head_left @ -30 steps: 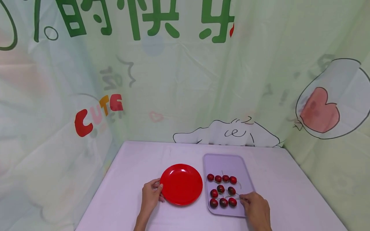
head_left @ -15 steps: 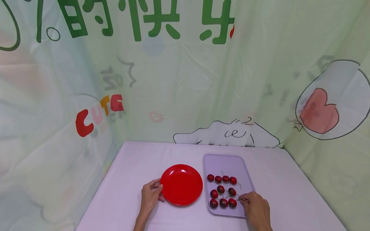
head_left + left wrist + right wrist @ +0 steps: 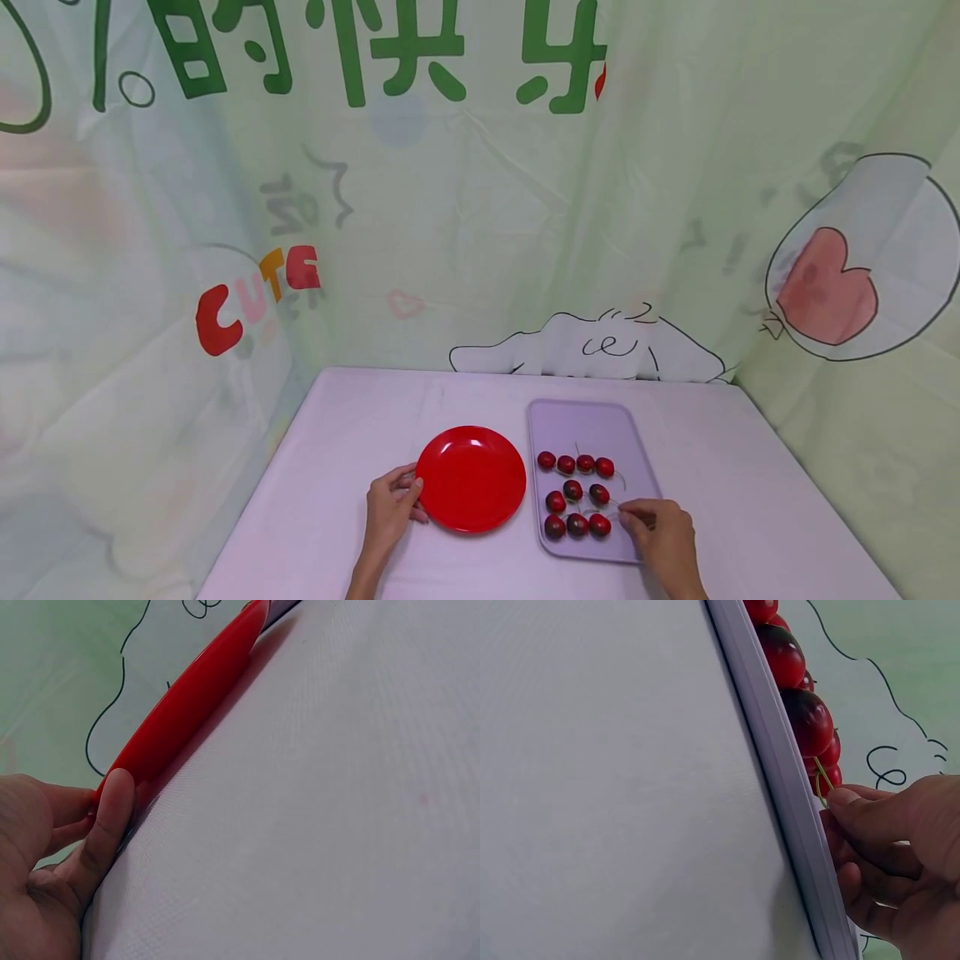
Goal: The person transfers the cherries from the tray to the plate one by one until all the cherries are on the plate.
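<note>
Red plate (image 3: 471, 481) on pale table (image 3: 367, 417), left of lilac tray (image 3: 581, 423), near but apart. My left hand (image 3: 388, 505) pinches plate's left rim between thumb and fingers. Ten dark-red cherries (image 3: 599, 494) in tray's middle and near part: four in far row, three loosely between, three in near row. My right hand (image 3: 662, 532) at tray's right near side, thumb and fingertip closed narrowly on thin green stem (image 3: 823, 772); which cherry it belongs to, can't tell.
</note>
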Available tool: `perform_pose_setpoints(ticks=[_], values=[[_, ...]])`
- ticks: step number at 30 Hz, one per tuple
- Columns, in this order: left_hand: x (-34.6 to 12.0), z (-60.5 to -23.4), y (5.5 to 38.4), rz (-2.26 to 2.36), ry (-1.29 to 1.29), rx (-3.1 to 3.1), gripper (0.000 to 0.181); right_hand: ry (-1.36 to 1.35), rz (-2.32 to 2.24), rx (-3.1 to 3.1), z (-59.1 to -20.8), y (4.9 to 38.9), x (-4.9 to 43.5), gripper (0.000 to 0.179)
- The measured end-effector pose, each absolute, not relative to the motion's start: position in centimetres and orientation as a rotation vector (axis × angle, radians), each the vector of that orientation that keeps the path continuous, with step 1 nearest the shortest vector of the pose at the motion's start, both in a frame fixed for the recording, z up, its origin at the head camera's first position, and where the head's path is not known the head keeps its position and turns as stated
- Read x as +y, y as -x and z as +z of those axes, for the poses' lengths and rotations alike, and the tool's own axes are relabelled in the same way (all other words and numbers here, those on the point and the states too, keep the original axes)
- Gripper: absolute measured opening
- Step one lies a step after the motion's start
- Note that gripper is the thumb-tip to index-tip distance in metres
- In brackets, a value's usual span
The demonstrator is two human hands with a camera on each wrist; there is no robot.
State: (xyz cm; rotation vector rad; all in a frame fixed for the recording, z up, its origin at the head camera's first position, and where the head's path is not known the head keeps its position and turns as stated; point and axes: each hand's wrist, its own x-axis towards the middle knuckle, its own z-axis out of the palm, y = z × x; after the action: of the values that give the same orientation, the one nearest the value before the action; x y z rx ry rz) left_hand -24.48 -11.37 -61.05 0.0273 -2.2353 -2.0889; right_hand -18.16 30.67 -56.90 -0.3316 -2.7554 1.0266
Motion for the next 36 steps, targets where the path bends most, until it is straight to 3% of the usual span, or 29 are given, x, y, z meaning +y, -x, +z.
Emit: perform_pose_setpoints(ticks=[14,26,36], values=[[-11.3,-60.8,24.3,-2.087,-0.020,-2.236,0.039,0.489,1.137,-2.653,-57.2,18.3,30.8,0.012],[-11.3,-61.2,24.6,-2.064,-0.021,-2.242,0.043,0.684,1.690,-2.436,-56.2,18.0,31.3,0.021],[-11.4,-60.9,24.4,-2.077,-0.020,-2.239,0.040,0.799,1.844,-2.313,-56.3,17.9,31.3,0.022]])
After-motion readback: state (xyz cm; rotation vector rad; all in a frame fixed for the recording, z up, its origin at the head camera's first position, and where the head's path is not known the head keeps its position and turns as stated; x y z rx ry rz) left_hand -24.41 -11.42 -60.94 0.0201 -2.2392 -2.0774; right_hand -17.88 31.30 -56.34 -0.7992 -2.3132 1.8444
